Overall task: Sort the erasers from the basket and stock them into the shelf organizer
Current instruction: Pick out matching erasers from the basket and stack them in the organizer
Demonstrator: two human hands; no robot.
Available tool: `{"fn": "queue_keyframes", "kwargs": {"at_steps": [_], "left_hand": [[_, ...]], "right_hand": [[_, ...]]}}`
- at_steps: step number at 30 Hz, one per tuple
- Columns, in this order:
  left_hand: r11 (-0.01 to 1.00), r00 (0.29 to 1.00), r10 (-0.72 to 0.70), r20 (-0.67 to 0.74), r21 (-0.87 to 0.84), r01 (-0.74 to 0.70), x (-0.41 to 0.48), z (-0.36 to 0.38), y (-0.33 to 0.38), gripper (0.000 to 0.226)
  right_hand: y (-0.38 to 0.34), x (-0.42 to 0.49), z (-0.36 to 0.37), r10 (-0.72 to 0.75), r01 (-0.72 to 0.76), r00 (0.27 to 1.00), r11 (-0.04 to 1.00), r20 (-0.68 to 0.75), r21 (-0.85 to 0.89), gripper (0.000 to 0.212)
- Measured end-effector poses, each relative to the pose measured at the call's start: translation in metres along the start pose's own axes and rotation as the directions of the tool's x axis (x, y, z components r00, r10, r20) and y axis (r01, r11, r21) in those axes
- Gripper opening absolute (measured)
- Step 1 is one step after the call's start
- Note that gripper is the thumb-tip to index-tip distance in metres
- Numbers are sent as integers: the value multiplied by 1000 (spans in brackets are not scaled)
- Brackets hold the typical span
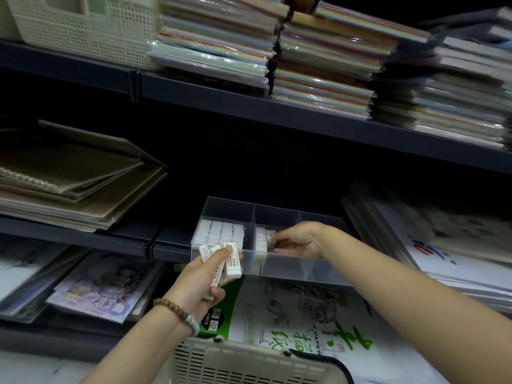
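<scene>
Head view: clear plastic shelf organizer (279, 270) with dividers sits at the dark shelf (124, 239) edge. Left compartment packed with small white block erasers (221, 231); middle compartment partly filled; right one looks empty. Judging roughly midway, more stocking left. Right hand (300, 242) reaches into the middle compartment, wrist bent, pinching one eraser (270, 241) against the row. Left hand (203, 281), beaded bracelet (177, 311) on wrist, held before the organizer front, grips a bunch of sleeved white erasers (231, 263). Beige slatted plastic basket (249, 364) at bottom edge, contents not visible.
</scene>
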State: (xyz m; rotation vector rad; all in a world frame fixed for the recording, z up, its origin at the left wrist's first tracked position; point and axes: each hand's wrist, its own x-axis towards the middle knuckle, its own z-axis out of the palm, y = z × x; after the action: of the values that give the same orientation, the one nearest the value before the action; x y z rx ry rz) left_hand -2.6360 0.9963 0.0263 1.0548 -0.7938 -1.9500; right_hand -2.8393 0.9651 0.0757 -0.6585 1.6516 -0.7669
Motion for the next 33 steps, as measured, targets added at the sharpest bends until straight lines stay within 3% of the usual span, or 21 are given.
{"fn": "queue_keyframes", "kwargs": {"at_steps": [3,6,10,14,16,18,20,25,29,33], "left_hand": [[1000,1000,-6,-3,11,6,-2,1,-1,34],[1000,1000,-16,1,24,16,-3,3,-2,33],[998,999,-3,32,66,1,-8,3,-3,32],[991,1000,12,24,130,-15,-10,4,-6,47],[992,1000,9,28,129,-12,-9,7,-10,51],[992,999,-1,49,127,-5,-9,13,-16,47],[988,997,-18,71,152,7,-12,19,-23,40],[969,997,-68,47,242,55,-15,22,-39,35],[987,989,-130,-68,83,136,-12,19,-42,23],[976,996,-66,-55,205,76,-9,14,-48,41]], "right_hand": [[2,3,0,-14,15,1000,998,-12,64,9],[4,1,2,-85,80,994,994,-68,-75,10],[6,-11,1,-250,219,961,948,-116,-230,27],[24,-45,-1,-626,497,757,738,-188,-457,21],[48,-66,7,-665,594,745,694,-46,-406,12],[75,-80,19,-556,555,826,772,95,-309,16],[98,-83,28,-463,481,876,860,136,-172,21],[126,-76,25,-427,422,904,902,36,88,21],[131,-74,10,-434,439,899,882,-66,174,16],[137,-74,6,-393,381,919,865,-30,327,20]]}}
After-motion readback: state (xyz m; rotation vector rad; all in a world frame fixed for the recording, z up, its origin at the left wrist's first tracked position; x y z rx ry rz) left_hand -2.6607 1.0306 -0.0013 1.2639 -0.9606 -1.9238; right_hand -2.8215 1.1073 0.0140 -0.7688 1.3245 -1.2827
